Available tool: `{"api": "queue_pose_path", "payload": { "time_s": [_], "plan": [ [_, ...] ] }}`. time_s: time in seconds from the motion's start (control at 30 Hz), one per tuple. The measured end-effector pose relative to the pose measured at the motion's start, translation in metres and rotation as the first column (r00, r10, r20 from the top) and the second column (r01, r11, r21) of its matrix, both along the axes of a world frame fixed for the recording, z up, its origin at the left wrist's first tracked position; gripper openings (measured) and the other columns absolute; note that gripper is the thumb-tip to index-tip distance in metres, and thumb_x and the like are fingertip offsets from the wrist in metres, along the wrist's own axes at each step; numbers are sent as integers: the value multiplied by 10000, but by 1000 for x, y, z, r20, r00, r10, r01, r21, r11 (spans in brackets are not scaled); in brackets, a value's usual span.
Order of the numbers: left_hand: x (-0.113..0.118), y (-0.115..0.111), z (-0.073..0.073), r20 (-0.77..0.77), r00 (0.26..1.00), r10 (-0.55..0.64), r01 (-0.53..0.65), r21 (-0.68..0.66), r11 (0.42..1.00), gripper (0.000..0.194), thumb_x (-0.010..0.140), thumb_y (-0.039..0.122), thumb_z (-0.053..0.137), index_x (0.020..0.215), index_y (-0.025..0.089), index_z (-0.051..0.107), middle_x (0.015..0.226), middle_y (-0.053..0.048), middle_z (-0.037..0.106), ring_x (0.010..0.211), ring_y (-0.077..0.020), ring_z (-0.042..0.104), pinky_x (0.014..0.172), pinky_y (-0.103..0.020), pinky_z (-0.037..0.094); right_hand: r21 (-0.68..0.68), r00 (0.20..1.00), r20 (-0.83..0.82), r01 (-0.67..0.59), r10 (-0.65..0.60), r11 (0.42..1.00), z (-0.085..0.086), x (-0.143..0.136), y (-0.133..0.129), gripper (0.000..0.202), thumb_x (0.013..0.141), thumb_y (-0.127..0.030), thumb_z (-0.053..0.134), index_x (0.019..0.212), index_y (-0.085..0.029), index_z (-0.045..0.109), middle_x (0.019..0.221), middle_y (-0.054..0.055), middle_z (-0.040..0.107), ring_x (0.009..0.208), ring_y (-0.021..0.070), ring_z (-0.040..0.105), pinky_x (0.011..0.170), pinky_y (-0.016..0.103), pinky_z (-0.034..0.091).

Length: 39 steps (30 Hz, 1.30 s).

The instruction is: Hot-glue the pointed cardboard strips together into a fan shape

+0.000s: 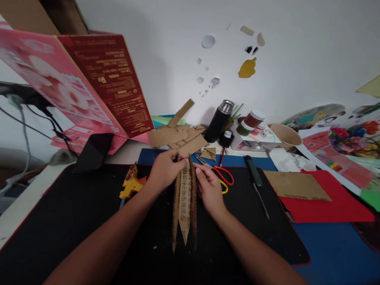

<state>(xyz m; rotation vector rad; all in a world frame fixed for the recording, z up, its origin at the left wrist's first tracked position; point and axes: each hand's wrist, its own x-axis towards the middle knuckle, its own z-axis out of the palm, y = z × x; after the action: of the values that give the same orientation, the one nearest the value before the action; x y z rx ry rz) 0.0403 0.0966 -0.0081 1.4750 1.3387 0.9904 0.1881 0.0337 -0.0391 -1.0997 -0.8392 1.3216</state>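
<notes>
A folded cardboard piece (184, 198) with printed characters and pointed lower ends is held upright over the black mat (97, 217). My left hand (166, 168) pinches its upper left edge. The fingers of my right hand (209, 188) are closed on its upper right side. Left of my left hand lies a yellow glue gun (132, 183). Scissors with red handles (224, 175) lie just beyond my right hand, with a yellow handle (224, 187) partly hidden by that hand.
Cardboard scraps (169, 135), a black flask (219, 122) and paint jars (251, 122) stand or lie behind. A phone (93, 152) leans at left near a pink box (68, 83). At right are a screwdriver-like tool (253, 172), a cardboard sheet (297, 185) and red sheet (332, 208).
</notes>
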Motion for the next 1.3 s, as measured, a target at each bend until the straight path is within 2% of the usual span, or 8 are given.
{"api": "queue_pose_path", "payload": {
  "time_s": [0.1,0.23,0.37,0.57,0.73,0.97,1.1,1.3],
  "plan": [
    [0,0,-1,-6,1000,-2,2,21,1000,194,769,340,667,862,183,734,898,-62,786,850,-242,724,811,-365,515,31,1000,19,6,-6,999,-3,0,0,309,849,-474,751,1053,-243,775,876,27,734,787,199,648,738,313,505],
    [0,0,-2,-20,1000,-5,6,31,999,222,767,363,661,867,180,739,892,-59,789,845,-251,728,809,-368,522,63,997,72,7,-11,998,-5,0,2,316,861,-475,739,1061,-234,777,944,46,750,885,224,668,798,335,511],
    [0,1,-3,-3,1000,-8,8,32,999,216,761,359,664,864,184,737,901,-71,794,854,-251,733,799,-363,528,55,992,121,22,-29,998,-3,1,1,349,869,-512,719,1062,-227,783,743,20,683,738,203,622,674,311,494],
    [-2,2,-3,13,1000,-4,3,28,1000,218,764,372,669,860,186,730,873,-63,784,823,-241,727,789,-360,515,8,989,145,18,-19,1000,0,4,-2,400,872,-538,712,1072,-197,775,490,-73,364,490,124,378,471,245,310],
    [-2,1,-2,-12,1000,16,-16,36,999,220,757,378,680,860,191,732,875,-54,785,833,-251,726,796,-366,514,-10,994,112,-11,12,1000,-1,4,-3,406,858,-544,730,1051,-187,746,486,-96,348,425,82,262,413,225,200],
    [-2,0,5,12,1000,-10,10,1,1000,265,743,398,675,876,178,739,891,-62,786,854,-263,722,815,-371,513,3,999,47,-28,28,1000,-1,3,-1,392,846,-530,754,1026,-183,728,485,-107,367,396,65,258,370,201,175],
    [1,-3,10,23,993,-113,115,-66,991,257,707,395,692,846,185,746,837,-33,767,800,-241,693,781,-348,499,-4,1000,7,-5,5,1000,0,6,2,360,860,-517,745,993,-183,719,486,-106,382,389,63,271,356,190,198],
    [7,-11,15,164,945,-282,316,-245,917,236,681,397,725,788,188,740,736,1,700,698,-187,619,702,-303,459,15,996,-94,9,-8,1000,5,15,7,306,881,-469,737,997,-188,704,486,-114,368,387,57,246,350,180,196]
  ]
}}
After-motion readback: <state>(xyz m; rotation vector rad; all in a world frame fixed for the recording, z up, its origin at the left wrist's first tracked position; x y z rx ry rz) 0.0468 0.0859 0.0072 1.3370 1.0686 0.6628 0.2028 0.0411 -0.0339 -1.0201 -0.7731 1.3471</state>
